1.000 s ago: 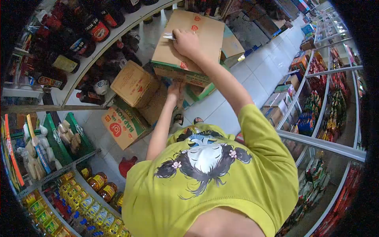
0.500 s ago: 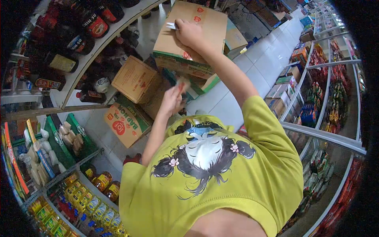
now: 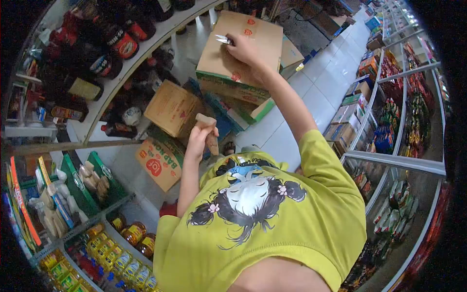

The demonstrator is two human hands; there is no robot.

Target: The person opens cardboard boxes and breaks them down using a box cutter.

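Fingers of the left hand (image 3: 197, 141) clasp a pale-brown elongated piece (image 3: 206, 119), its material unclear to me.
From my remote post, I see it held up between the yellow-green printed shirt (image 3: 277, 219) and a smaller orange-brown cardboard box (image 3: 171, 108). Beyond, the right hand (image 3: 243, 48) is curled around a silver pointed cutting tool (image 3: 223, 39) at the flat top of a large tan, green-trimmed cardboard box (image 3: 265, 44); I cannot tell whether the tips touch it. I judge the step as handling the pale-brown piece one-handed; the next move calls for minding those tips.
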